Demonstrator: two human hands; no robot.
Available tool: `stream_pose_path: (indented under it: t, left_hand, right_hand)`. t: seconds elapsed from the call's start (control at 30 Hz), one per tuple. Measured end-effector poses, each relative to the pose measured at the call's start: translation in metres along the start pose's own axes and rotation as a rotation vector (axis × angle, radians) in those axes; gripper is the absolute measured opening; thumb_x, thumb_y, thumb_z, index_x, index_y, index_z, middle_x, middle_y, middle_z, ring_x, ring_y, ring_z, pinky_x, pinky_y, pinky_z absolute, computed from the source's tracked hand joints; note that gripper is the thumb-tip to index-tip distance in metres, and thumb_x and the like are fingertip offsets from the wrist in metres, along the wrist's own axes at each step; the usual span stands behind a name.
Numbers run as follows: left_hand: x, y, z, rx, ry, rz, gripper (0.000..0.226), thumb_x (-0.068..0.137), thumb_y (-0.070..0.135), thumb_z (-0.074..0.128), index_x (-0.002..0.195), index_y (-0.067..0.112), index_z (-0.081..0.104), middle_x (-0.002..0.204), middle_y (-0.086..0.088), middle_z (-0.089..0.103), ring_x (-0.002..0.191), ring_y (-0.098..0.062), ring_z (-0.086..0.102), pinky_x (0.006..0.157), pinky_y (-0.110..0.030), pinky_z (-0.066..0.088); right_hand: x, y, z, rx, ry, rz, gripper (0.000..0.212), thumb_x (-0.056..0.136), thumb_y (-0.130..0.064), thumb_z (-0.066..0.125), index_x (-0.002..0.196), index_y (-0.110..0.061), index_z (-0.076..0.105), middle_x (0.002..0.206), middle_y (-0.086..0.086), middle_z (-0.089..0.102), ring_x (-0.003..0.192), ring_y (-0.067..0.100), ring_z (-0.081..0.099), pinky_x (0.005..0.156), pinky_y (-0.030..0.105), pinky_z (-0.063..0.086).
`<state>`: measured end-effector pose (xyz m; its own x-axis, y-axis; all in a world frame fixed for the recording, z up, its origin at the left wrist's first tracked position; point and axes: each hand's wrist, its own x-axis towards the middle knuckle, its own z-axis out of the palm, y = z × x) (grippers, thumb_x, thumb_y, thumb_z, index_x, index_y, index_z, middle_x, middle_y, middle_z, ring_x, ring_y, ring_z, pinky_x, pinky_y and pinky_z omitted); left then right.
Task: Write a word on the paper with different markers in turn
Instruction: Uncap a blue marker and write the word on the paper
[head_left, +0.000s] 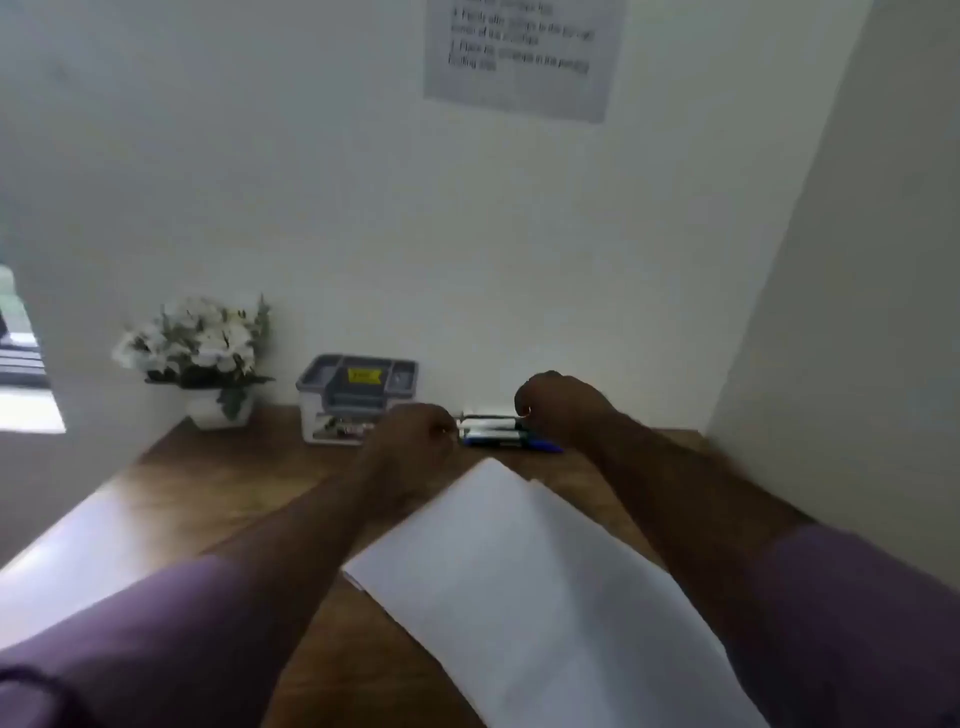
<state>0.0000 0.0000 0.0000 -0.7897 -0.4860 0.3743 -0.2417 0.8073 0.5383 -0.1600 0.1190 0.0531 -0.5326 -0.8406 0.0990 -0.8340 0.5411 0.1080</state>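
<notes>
Both hands reach to the markers (506, 432), which lie in a row at the back of the bench (218, 483), centre of frame; the left hand (415, 434) is curled at their left end and the right hand (558, 408) is curled over their right end, but blur hides whether either grips one. The paper (524, 587), blank, lies tilted at lower centre between the forearms. A notice (524, 52) at top centre carries printed lines too blurred to read, and the box (356, 397) beside the flowers (200, 345) bears an unreadable yellow label.
</notes>
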Motion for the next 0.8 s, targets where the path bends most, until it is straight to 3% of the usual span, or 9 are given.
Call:
stream_pose_path:
  t: [0.1,0.2,0.3,0.43,0.5,0.53,0.63,0.67,0.8]
  left_hand:
    - [-0.003,-0.027,0.01,-0.088,0.154,-0.047,0.02,0.086,0.017,0.063,0.102,0.013,0.073,0.103,-0.005,0.072,0.096,-0.018,0.064,0.082,-0.021,0.041]
    - [-0.006,-0.047,0.008,-0.393,0.213,-0.165,0.016,0.088,0.017,0.064,0.1,0.012,0.072,0.088,-0.005,0.072,0.076,-0.01,0.065,0.068,-0.013,0.048]
    - [0.002,-0.055,0.007,-0.617,0.164,-0.273,0.016,0.088,0.015,0.064,0.101,0.008,0.07,0.079,-0.01,0.071,0.07,-0.017,0.067,0.062,-0.027,0.058]
    - [0.003,-0.051,0.009,-0.59,0.143,-0.256,0.016,0.088,0.017,0.065,0.102,0.013,0.07,0.08,-0.002,0.069,0.068,-0.012,0.063,0.064,-0.029,0.056]
    - [0.001,-0.045,0.003,-0.632,0.113,-0.232,0.02,0.089,0.024,0.063,0.108,0.019,0.069,0.087,0.003,0.067,0.071,-0.006,0.06,0.066,-0.029,0.055]
    - [-0.002,-0.041,0.0,-0.674,0.085,-0.216,0.024,0.09,0.029,0.061,0.113,0.023,0.067,0.09,0.005,0.065,0.073,-0.004,0.058,0.067,-0.03,0.054]
    - [-0.015,-0.029,-0.014,-0.749,0.028,-0.162,0.031,0.094,0.039,0.051,0.119,0.025,0.061,0.095,0.003,0.064,0.079,-0.009,0.055,0.066,-0.027,0.049]
    - [-0.021,-0.026,-0.022,-0.745,0.029,-0.139,0.03,0.096,0.037,0.047,0.114,0.019,0.062,0.088,0.0,0.065,0.076,-0.013,0.055,0.064,-0.029,0.047]
    - [-0.048,-0.033,-0.046,-0.681,0.035,-0.06,0.038,0.097,0.032,0.046,0.095,-0.001,0.064,0.074,-0.015,0.066,0.063,-0.021,0.06,0.058,-0.036,0.05]
  right_hand:
    - [0.018,0.004,0.03,-0.123,-0.057,-0.053,0.024,0.078,-0.028,0.067,0.098,-0.016,0.063,0.107,0.011,0.062,0.094,0.03,0.063,0.073,0.033,0.046]
    - [0.021,0.007,0.051,-0.144,-0.015,-0.086,0.029,0.079,-0.037,0.065,0.104,-0.023,0.059,0.106,0.008,0.062,0.093,0.03,0.063,0.068,0.031,0.041]
    - [0.023,0.005,0.056,-0.199,0.005,-0.09,0.026,0.086,-0.032,0.057,0.11,-0.021,0.059,0.11,0.01,0.061,0.097,0.031,0.062,0.069,0.032,0.039]
    - [0.024,-0.002,0.045,-0.158,0.037,-0.013,0.022,0.083,-0.031,0.058,0.102,-0.019,0.055,0.107,0.01,0.059,0.095,0.034,0.061,0.072,0.036,0.044]
    - [0.021,-0.008,0.028,0.052,0.159,0.007,0.016,0.08,-0.022,0.059,0.091,-0.018,0.048,0.095,0.012,0.057,0.087,0.034,0.06,0.069,0.036,0.044]
    - [0.016,-0.015,0.019,0.3,0.243,0.014,0.016,0.078,-0.017,0.06,0.088,-0.016,0.048,0.088,0.011,0.057,0.079,0.031,0.06,0.065,0.035,0.045]
    - [-0.01,-0.06,-0.001,1.415,0.265,0.017,0.009,0.083,-0.007,0.063,0.092,-0.009,0.062,0.069,0.011,0.063,0.058,0.023,0.062,0.052,0.032,0.052]
    - [-0.018,-0.072,-0.002,1.612,0.231,-0.006,0.006,0.085,-0.01,0.064,0.09,-0.007,0.066,0.065,0.01,0.063,0.056,0.022,0.06,0.05,0.031,0.051]
    - [-0.03,-0.104,0.019,1.689,0.119,-0.139,0.014,0.085,-0.016,0.067,0.087,-0.003,0.071,0.058,0.004,0.062,0.051,0.016,0.056,0.045,0.024,0.045]
